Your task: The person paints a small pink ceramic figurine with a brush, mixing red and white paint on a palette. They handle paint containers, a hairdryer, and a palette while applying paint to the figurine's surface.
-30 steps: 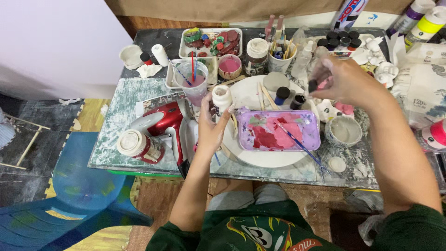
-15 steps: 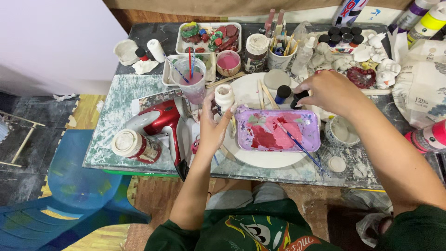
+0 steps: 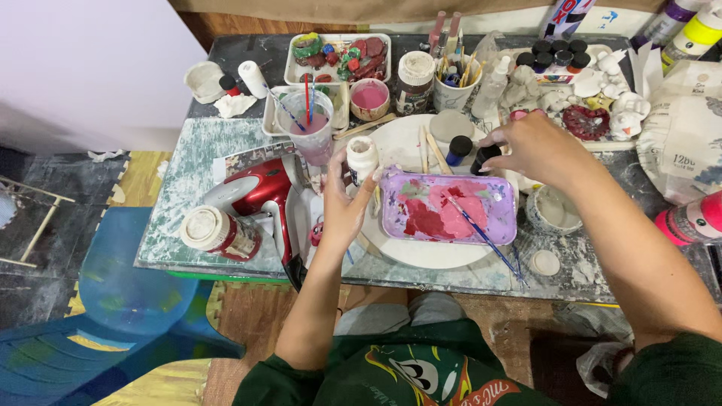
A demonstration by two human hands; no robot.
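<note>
Here, in the head view, the left hand (image 3: 347,207) is closed around a small white bottle (image 3: 362,156), fingers wrapped about its lower body, and holds it upright just left of the purple tray (image 3: 449,208) smeared with red and pink paint. The right hand (image 3: 532,149) reaches over the white plate (image 3: 398,146) behind the tray; its fingertips pinch a small black bottle (image 3: 486,156) that stands beside another dark-capped one (image 3: 458,148). Whether the black bottle is lifted or only touched, I cannot tell.

A thin brush (image 3: 481,231) lies slantwise across the tray. Left of the white bottle stand a clear cup (image 3: 314,135) of pinkish water with sticks in it and a red hair dryer (image 3: 259,194) lying on the table (image 3: 188,158).

Both bottles look light, stiff plastic, probably smooth and a little slick with paint. The white one seems best held round its middle, as now; the black one, being small, calls for a fingertip grip near the cap.
</note>
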